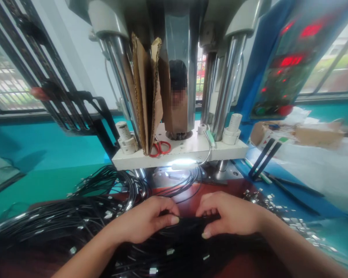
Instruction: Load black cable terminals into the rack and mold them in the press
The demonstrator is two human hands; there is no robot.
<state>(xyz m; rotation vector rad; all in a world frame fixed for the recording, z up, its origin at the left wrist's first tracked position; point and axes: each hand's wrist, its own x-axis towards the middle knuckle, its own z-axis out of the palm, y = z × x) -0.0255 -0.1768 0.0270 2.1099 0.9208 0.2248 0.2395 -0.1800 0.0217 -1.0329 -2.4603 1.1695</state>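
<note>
In the head view, my left hand [152,218] is closed on thin black cables [165,231], its thumb and forefinger nearly together. Facing it, my right hand [230,216] has curled fingers and a lower thumb around the dark strands between both hands; their exact hold is blurred. A large heap of black cables [58,220] with small metal connectors spreads left and below my hands. Another looped cable bunch [188,185] lies under the lit plate of the press [179,148], just beyond my hands.
Red-handled scissors [161,148] and folded cardboard [146,96] rest on the press plate. A lamp [184,164] glows at its front edge. Loose metal connectors [301,227] lie right. Beyond them are black-handled tools [266,158] and a control panel [287,65] with red displays.
</note>
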